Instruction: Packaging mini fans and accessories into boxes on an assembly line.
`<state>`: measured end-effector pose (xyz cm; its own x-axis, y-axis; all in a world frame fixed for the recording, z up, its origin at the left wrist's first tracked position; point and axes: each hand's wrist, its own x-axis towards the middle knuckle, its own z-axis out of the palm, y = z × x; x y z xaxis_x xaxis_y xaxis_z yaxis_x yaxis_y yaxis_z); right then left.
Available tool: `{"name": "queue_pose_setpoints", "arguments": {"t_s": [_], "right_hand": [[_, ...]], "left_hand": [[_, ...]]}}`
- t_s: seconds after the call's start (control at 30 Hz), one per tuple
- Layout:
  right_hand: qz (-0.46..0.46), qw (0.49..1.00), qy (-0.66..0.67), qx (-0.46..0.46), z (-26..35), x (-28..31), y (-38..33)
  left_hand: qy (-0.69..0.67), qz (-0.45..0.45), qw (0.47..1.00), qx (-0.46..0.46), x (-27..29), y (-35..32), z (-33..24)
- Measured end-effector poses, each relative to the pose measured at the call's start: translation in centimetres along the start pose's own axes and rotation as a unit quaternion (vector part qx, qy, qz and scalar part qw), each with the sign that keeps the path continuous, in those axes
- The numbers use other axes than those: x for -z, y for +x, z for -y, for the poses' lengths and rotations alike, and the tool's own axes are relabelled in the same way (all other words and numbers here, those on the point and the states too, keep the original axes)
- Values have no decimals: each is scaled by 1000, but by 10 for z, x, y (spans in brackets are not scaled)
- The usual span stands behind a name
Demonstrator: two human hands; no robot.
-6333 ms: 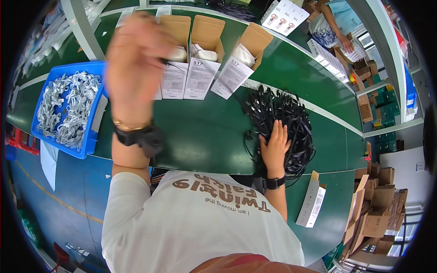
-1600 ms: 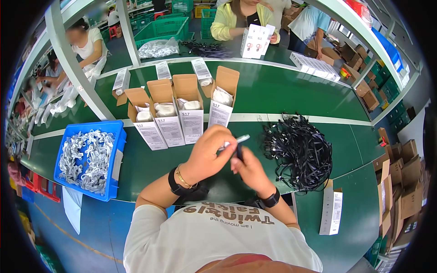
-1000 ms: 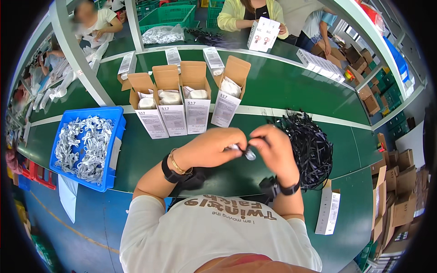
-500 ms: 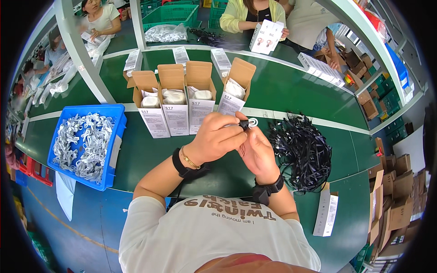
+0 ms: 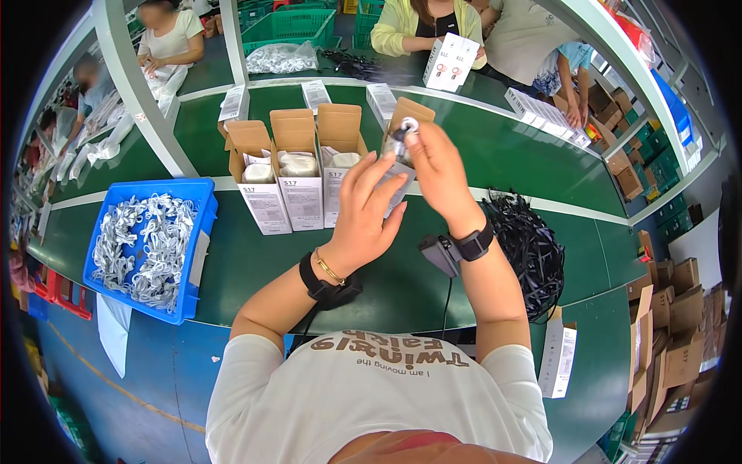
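**Both hands raised at the fourth open carton**

Right hand (image 5: 437, 166) lifted above the green tabletop (image 5: 247, 263), fingers pinched on a small bagged item (image 5: 403, 131) with a dark coiled part and a white ring showing at its top. The item sits right at the mouth of the rightmost open carton (image 5: 408, 116); whether it touches the carton I cannot tell.

Left hand (image 5: 371, 213) just below and beside it, fingers spread and loosely curved against the clear bag's lower edge; a firm grip is not evident.

Three more open cartons (image 5: 297, 166) stand in a row to the left, each with white wrapped contents inside. Blue bin (image 5: 197, 232) of white bundled cables lies further left on the tabletop. Pile of black cables (image 5: 533, 247) sits to the right, close to the right forearm. A closed white box (image 5: 558, 362) lies near the tabletop's front edge, lower right.

Other people work across the far side.
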<state>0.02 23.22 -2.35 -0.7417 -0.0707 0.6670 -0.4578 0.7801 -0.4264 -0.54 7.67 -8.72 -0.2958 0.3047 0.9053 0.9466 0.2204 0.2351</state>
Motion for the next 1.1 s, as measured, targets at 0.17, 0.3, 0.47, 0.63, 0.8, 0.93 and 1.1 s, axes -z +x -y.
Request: {"name": "queue_pose_setpoints", "arguments": {"t_s": [0.17, 0.3, 0.47, 0.63, 0.8, 0.93, 1.1], "right_hand": [[25, 985, -170, 23, -9, 8, -18], [110, 978, -169, 57, 8, 25, -46], [178, 974, -106, 86, 30, 35, -81], [107, 992, -63, 16, 22, 48, -101], [117, 991, -42, -51, 38, 73, -96], [190, 979, -68, -31, 50, 85, -81], [183, 966, -173, 59, 65, 77, -69]], "left_hand": [[-77, 13, 997, 23, -10, -7, -3], [-135, 1, 988, 77, -16, -11, -2], [-213, 136, 959, 130, -21, -14, 13], [-282, 219, 916, 183, -18, -8, -5], [-361, 225, 875, 232, -18, -10, -28], [-328, 248, 887, 211, -15, -12, -33], [-318, 251, 891, 204, -13, -13, -32]]}}
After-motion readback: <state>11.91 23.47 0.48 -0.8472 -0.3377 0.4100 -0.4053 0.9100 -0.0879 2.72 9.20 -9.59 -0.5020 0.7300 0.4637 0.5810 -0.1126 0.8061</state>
